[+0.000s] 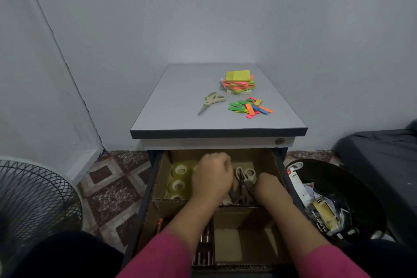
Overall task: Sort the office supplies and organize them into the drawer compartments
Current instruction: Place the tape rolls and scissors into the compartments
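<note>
The drawer (155, 178) is pulled open and split by cardboard dividers. My left hand (212, 176) hovers over the back compartments with its fingers curled under; whatever it may hold is hidden. My right hand (268, 187) reaches down into the back right compartment, against several scissors (244, 178), and its fingers are out of sight. Clear tape rolls (179, 178) fill the back left compartment. Pens (204, 246) lie in the front left one. On the cabinet top (171, 108) lie beige scissors (212, 101), a stack of sticky notes (239, 81) and loose coloured flags (250, 107).
The front right compartment (243, 239) shows bare cardboard. A black bin (352, 178) with packaging scraps stands on the floor at the right, and a fan grille (33, 201) at the left. Walls close in behind and to the left.
</note>
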A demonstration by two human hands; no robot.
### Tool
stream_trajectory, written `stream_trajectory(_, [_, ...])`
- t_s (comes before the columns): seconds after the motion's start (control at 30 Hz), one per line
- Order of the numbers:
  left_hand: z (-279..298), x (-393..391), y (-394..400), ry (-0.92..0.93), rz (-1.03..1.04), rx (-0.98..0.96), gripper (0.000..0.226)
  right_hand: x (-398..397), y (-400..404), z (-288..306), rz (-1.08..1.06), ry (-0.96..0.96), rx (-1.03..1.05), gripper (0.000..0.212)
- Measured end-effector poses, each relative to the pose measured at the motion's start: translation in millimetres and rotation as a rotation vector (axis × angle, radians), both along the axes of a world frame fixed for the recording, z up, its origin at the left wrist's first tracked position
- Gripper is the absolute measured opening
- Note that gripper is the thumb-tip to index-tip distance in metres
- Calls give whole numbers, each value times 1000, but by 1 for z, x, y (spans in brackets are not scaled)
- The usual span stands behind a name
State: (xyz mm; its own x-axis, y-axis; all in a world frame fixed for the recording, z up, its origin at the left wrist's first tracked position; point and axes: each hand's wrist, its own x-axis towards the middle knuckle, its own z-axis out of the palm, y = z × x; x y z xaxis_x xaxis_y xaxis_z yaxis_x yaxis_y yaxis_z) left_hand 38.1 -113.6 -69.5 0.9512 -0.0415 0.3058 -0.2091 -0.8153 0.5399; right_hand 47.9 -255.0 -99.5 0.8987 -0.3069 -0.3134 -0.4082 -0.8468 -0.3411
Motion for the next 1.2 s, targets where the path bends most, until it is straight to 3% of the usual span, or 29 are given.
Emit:
stream_trajectory(0.07, [-2,-1,21,-28,72,-46,19,2,0,-1,18,36,6,27])
stream_trajectory(0.23, [-8,0,40,177,180,-380,14,10,8,10,113,182,-94,35])
stream_trajectory(0.4, [-6,-4,35,182,117,-263,13,12,7,5,103,123,-87,32])
stream_trajectory(1.2, [-10,-3,36,204,110,-280,12,5,8,1,185,-14,-219,34])
